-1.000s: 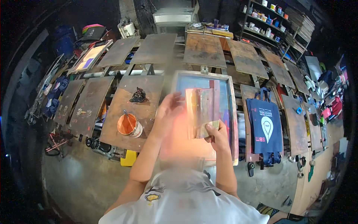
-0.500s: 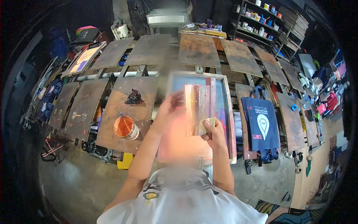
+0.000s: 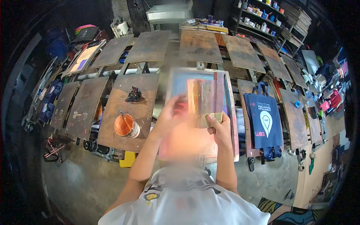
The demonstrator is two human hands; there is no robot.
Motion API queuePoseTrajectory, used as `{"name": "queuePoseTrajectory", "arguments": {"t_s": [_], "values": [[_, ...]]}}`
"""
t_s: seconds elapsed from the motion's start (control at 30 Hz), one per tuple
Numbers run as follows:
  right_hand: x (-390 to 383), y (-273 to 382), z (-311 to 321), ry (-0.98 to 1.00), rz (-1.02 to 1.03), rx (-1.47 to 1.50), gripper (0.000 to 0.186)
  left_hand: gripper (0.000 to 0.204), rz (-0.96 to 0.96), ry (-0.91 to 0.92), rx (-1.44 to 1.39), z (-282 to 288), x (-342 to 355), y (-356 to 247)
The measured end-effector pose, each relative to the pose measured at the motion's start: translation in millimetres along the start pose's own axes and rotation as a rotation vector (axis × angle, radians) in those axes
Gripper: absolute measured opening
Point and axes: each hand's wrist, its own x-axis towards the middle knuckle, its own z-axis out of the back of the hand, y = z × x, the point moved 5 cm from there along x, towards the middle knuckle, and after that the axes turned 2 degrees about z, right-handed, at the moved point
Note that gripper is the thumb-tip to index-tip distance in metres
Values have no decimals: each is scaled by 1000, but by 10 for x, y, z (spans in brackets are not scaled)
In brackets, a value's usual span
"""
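My right hand [image 3: 220, 129] is closed on an ink-stained wooden squeegee [image 3: 205, 93], held tilted above a framed printing screen [image 3: 226, 80]. Under that thumb is a small beige flat piece [image 3: 213, 119], whose kind I cannot make out. My left hand [image 3: 168, 114] is beside the squeegee's left edge, its fingers bent toward it. A red patch [image 3: 181, 106] shows by those fingers. Blur over the middle hides the fingertips and whether they touch anything. Orange-pink colour covers the screen's near part, also blurred.
On the board to the left stand a bucket of orange ink [image 3: 125, 125] with a stirring stick and a dark crumpled lump [image 3: 134, 94]. A navy tote bag [image 3: 264, 120] lies on the right-hand board. More wooden boards [image 3: 200, 45] stretch behind; shelves [image 3: 258, 18] hold paint containers.
My left hand's fingers have bent in closer to the squeegee's left edge. My right hand has raised the squeegee slightly and shifted it a little right, still gripping it.
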Motion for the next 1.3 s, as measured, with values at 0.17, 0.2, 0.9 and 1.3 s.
{"name": "queuePoseTrajectory", "arguments": {"t_s": [0.17,0.2,0.9,1.3], "values": [[33,29,1,-19,16,-21,22,73,17,-8,28,-21,-20,56],[37,40,2,-22,22,-26,22,73,11,-7,61,-20,-21,70],[32,-53,116,-53,-16,9,18,90,-159,-60,80,166,-12,-99],[-27,-39,-46,26,-24,-62,23,92,-231,-107,206,189,95,-137]]}}
